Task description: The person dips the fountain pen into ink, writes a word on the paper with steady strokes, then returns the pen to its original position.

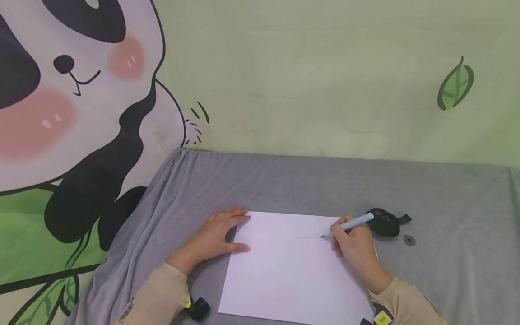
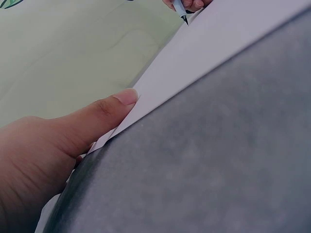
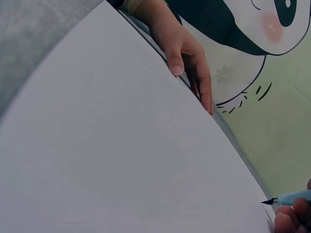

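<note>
A white sheet of paper (image 1: pixel 284 275) lies on the grey cloth. My left hand (image 1: pixel 217 234) rests at its upper left edge, thumb and fingers spread; in the left wrist view the thumb (image 2: pixel 109 109) presses on the paper's margin. With my right hand (image 1: pixel 359 250) I pinch a light blue pen (image 1: pixel 355 222), tilted up to the right, its dark tip at the right end of a thin, nearly level line (image 1: pixel 308 237). The right wrist view shows the pen (image 3: pixel 295 197) with its pointed black tip close over the sheet, most of the right hand being out of frame.
A rounded black object (image 1: pixel 383 222) with a short strap-like end lies right of the paper, and a small dark grey disc (image 1: pixel 409 240) is beside it. Grey cloth (image 1: pixel 455 216) covers the table. Behind stands a pale green wall (image 1: pixel 325 81) with a painted panda (image 1: pixel 93 113).
</note>
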`<state>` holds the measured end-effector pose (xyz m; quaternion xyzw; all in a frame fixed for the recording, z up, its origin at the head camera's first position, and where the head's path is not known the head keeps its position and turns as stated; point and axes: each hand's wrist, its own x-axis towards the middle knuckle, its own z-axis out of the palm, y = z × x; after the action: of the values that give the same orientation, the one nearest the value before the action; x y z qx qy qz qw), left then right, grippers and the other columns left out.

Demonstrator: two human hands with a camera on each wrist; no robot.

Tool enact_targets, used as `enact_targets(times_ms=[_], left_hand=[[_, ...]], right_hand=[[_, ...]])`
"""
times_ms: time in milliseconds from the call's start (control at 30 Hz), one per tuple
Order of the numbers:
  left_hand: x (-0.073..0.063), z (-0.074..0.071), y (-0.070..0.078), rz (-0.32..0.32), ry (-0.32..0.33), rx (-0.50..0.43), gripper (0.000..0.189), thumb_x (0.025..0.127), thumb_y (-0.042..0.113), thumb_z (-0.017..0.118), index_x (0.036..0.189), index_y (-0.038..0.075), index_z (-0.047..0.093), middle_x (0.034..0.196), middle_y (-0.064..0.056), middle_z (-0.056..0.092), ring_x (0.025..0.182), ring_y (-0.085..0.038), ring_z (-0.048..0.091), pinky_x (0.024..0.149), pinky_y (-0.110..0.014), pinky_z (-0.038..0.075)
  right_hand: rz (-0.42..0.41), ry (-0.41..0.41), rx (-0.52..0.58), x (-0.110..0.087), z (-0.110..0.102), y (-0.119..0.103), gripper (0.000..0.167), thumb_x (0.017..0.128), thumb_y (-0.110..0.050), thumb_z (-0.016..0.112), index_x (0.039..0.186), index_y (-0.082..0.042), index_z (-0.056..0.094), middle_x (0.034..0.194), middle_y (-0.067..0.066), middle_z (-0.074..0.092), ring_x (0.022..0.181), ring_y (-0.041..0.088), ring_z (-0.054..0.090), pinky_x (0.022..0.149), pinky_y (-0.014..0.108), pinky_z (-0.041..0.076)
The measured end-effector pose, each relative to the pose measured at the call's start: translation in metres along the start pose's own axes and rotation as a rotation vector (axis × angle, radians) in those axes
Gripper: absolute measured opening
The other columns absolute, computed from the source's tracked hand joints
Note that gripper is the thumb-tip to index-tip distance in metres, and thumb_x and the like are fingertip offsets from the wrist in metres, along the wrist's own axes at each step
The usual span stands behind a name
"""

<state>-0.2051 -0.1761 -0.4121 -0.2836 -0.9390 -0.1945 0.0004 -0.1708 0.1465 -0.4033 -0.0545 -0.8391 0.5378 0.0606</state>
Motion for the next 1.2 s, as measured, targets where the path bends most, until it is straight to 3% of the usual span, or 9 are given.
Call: enact_targets(times_ms=[1200], left_hand=[[-0.0001,-0.0007,0.0003,0.0,-0.003,-0.006,0.074,0.076,0.046,0.077,0.136,0.009,0.054,0.148,-0.008,0.047,0.139,-0.03,0.04,0.113,-0.054,0.031]], right_hand=[[0.061,0.03,-0.029,-0.0013,-0.0011,-0.0028,0.012,0.092,-0.01,0.051,0.085,0.001,0.052,0.054,0.003,0.053,0.039,0.013,0.049,0.042,0.023,0.045]])
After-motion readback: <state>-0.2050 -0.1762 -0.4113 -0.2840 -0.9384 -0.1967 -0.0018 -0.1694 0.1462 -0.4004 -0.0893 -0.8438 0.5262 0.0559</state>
